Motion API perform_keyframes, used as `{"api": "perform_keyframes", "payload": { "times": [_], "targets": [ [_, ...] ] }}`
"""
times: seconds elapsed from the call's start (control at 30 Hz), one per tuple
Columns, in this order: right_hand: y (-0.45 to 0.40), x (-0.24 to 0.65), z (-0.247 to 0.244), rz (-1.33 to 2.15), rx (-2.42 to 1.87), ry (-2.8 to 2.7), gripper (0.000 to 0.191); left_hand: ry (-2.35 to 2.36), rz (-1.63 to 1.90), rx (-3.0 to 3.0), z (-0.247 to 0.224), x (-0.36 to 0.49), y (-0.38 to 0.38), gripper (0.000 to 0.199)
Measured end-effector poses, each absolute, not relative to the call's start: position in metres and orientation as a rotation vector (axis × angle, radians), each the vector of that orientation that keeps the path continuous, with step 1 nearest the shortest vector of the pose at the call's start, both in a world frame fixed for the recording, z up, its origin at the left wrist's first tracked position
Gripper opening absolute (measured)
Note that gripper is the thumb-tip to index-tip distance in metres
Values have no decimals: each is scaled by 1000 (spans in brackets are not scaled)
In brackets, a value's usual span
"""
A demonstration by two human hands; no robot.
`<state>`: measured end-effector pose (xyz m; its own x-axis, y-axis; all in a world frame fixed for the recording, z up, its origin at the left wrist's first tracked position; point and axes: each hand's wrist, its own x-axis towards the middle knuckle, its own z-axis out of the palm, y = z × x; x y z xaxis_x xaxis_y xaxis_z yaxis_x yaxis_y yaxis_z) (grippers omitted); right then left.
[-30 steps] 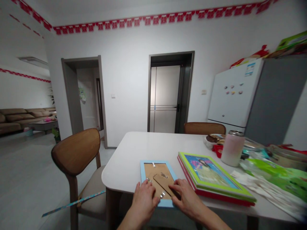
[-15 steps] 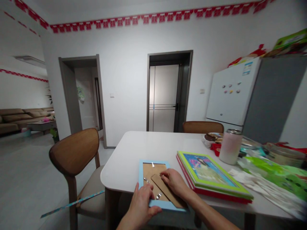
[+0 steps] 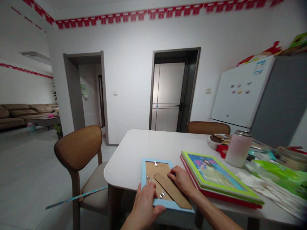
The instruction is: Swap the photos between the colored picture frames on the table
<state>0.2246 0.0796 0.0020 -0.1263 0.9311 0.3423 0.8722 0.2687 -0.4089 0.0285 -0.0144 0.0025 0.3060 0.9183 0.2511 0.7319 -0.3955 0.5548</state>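
A light-blue picture frame (image 3: 144,172) lies face down at the table's near edge. Its brown backing board (image 3: 153,167) carries silver metal clips, one of them a top clip (image 3: 155,164), and a brown stand leg (image 3: 174,191) slanting to the lower right. My left hand (image 3: 146,199) grips the frame's lower left corner, fingers over the left side and thumb along the bottom rail. With bent, pinched fingers, my right hand (image 3: 181,180) is at the right side of the backing. A small bit of metal clip (image 3: 168,176) shows at its fingertips; the rest is hidden.
Right of the frame, green and red picture frames (image 3: 216,174) are stacked. Beyond stand a pink bottle (image 3: 238,148), a white cloth (image 3: 263,188) and green plastic packaging (image 3: 275,172). A wooden chair (image 3: 80,147) is at the left, with a patterned strip (image 3: 76,198) across its seat.
My right fingertips have shifted slightly right, away from the stand leg toward the frame's right side. My left hand keeps its hold. The whole view has turned a little left.
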Motion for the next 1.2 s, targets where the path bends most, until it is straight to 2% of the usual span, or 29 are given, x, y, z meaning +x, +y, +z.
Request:
{"api": "perform_keyframes", "payload": {
  "times": [0.17, 0.27, 0.57, 0.87, 1.03, 1.13, 1.2],
  "targets": [
    [75, 232, 0, 212, -1494, -2103, 28, 1402, 626, 2385, 12, 34, -14, 33],
    [74, 230, 0, 187, -1567, -2018, 32, 1347, 587, 2398, 17, 36, -11, 33],
    [72, 233, 9, 366, -1605, -2151, 21, 1437, 590, 2389, 6, 35, -11, 38],
    [65, 243, 18, 471, -1601, -2243, 35, 1383, 615, 2373, 13, 33, -16, 33],
    [62, 236, 15, 291, -1621, -2230, 48, 1384, 610, 2343, 20, 34, -17, 31],
    [61, 231, 11, 149, -1514, -2305, 30, 1386, 620, 2332, 21, 34, -17, 33],
    [60, 229, 10, 106, -1501, -2325, 27, 1405, 616, 2326, 22, 35, -18, 33]
  ]
}}
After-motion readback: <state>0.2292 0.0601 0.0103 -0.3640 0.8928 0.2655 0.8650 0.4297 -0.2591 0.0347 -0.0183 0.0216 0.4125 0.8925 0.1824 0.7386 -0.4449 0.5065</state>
